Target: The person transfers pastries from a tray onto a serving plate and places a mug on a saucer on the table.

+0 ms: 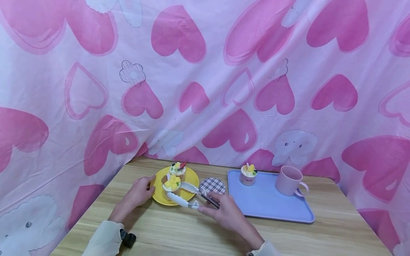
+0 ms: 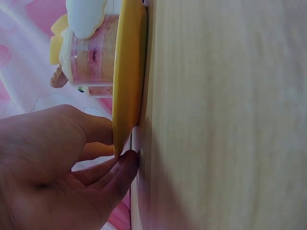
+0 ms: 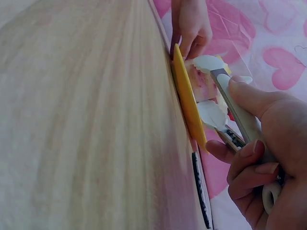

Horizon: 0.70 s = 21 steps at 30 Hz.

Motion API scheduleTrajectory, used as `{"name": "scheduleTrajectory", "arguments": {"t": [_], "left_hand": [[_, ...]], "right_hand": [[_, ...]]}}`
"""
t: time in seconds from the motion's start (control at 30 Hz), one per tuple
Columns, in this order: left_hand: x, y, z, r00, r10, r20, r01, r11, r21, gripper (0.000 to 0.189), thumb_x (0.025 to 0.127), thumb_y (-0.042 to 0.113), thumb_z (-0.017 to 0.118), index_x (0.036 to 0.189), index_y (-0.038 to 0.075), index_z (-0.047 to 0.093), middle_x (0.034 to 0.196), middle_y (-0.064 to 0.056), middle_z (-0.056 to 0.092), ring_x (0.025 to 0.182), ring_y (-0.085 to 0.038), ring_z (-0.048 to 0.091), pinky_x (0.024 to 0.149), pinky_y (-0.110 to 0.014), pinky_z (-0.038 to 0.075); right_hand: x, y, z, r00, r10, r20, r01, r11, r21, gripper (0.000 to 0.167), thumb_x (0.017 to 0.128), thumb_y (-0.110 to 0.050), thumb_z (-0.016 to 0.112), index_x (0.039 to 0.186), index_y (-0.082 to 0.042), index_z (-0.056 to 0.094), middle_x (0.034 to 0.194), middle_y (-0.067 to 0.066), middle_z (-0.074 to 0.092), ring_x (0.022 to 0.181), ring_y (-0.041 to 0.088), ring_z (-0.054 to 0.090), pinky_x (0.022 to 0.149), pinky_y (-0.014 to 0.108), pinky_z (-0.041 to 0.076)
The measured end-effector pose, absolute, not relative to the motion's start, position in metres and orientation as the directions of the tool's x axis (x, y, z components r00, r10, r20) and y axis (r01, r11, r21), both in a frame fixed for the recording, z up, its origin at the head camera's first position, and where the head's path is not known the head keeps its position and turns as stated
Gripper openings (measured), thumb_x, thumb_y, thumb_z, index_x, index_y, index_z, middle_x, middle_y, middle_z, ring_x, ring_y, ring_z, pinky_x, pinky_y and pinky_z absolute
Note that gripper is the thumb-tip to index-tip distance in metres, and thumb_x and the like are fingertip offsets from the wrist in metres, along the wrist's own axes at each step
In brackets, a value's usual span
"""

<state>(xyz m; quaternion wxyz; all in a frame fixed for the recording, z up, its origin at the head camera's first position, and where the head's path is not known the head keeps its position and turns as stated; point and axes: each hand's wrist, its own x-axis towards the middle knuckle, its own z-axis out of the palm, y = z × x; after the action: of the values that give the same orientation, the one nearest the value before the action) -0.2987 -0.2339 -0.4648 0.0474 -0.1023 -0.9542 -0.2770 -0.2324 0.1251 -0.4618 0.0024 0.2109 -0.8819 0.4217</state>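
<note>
My left hand (image 1: pixel 139 193) grips the left rim of a yellow plate (image 1: pixel 192 175); in the left wrist view its fingers lie on both sides of the plate edge (image 2: pixel 125 96). Two clear dessert cups stand on that plate. The front cup (image 1: pixel 173 182) has yellow fruit cubes and a brown biscuit on top, and the back cup (image 1: pixel 177 169) carries a strawberry piece. My right hand (image 1: pixel 225 212) holds a pair of tongs (image 3: pixel 235 103) with white scalloped tips. The spread tips straddle the front cup's side, as the right wrist view also shows.
A round checked coaster (image 1: pixel 213 186) lies right of the plate. Further right is a lilac tray (image 1: pixel 272 202) bearing a third dessert cup (image 1: pixel 248 175) and a pink mug (image 1: pixel 288 181). A pink heart-patterned curtain (image 1: pixel 230 89) hangs behind the wooden table (image 1: pixel 166 231).
</note>
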Motion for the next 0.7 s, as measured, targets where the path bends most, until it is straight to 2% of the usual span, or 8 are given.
{"name": "scheduleTrajectory", "arguments": {"t": [0.1, 0.27, 0.4, 0.5, 0.7], "left_hand": [[-0.298, -0.234, -0.466, -0.976, 0.166, 0.143, 0.217, 0.822, 0.526, 0.054, 0.099, 0.003, 0.067, 0.148, -0.015, 0.055, 0.142, -0.033, 0.066, 0.119, -0.034, 0.067, 0.104, -0.055, 0.059], [-0.298, -0.234, -0.466, -0.975, 0.168, 0.145, 0.22, 0.816, 0.534, 0.054, 0.099, 0.002, 0.067, 0.148, -0.016, 0.055, 0.139, -0.033, 0.067, 0.114, -0.032, 0.067, 0.1, -0.052, 0.061], [-0.298, -0.234, -0.466, -0.975, 0.169, 0.147, 0.222, 0.818, 0.531, 0.054, 0.099, 0.002, 0.067, 0.148, -0.015, 0.055, 0.14, -0.033, 0.067, 0.118, -0.033, 0.067, 0.103, -0.054, 0.06], [-0.298, -0.234, -0.466, -0.976, 0.167, 0.141, 0.217, 0.816, 0.535, 0.054, 0.099, 0.002, 0.066, 0.149, -0.015, 0.055, 0.143, -0.034, 0.065, 0.12, -0.033, 0.067, 0.104, -0.054, 0.06], [-0.298, -0.234, -0.466, -0.978, 0.163, 0.132, 0.209, 0.814, 0.542, 0.054, 0.099, 0.002, 0.067, 0.149, -0.015, 0.054, 0.144, -0.033, 0.065, 0.116, -0.03, 0.066, 0.1, -0.051, 0.061]], "right_hand": [[-0.231, 0.125, -0.462, -0.916, -0.362, 0.173, -0.363, 0.567, -0.739, 0.07, 0.092, -0.061, 0.079, 0.139, -0.009, 0.072, 0.112, 0.002, 0.078, 0.095, 0.016, 0.066, 0.071, 0.022, 0.056], [-0.23, 0.128, -0.461, -0.922, -0.359, 0.145, -0.34, 0.57, -0.748, 0.068, 0.092, -0.062, 0.08, 0.135, -0.009, 0.072, 0.1, -0.006, 0.074, 0.091, 0.015, 0.066, 0.071, 0.023, 0.055], [-0.229, 0.131, -0.46, -0.93, -0.342, 0.139, -0.327, 0.592, -0.736, 0.072, 0.09, -0.065, 0.079, 0.136, -0.01, 0.071, 0.099, -0.01, 0.075, 0.095, 0.015, 0.067, 0.077, 0.025, 0.055], [-0.228, 0.134, -0.459, -0.937, -0.321, 0.134, -0.315, 0.618, -0.72, 0.075, 0.088, -0.066, 0.081, 0.137, -0.011, 0.07, 0.1, -0.008, 0.076, 0.097, 0.015, 0.067, 0.082, 0.028, 0.055], [-0.224, 0.14, -0.462, -0.942, -0.297, 0.153, -0.313, 0.623, -0.717, 0.069, 0.085, -0.062, 0.086, 0.133, -0.014, 0.07, 0.099, -0.007, 0.077, 0.096, 0.015, 0.065, 0.08, 0.028, 0.052]]}}
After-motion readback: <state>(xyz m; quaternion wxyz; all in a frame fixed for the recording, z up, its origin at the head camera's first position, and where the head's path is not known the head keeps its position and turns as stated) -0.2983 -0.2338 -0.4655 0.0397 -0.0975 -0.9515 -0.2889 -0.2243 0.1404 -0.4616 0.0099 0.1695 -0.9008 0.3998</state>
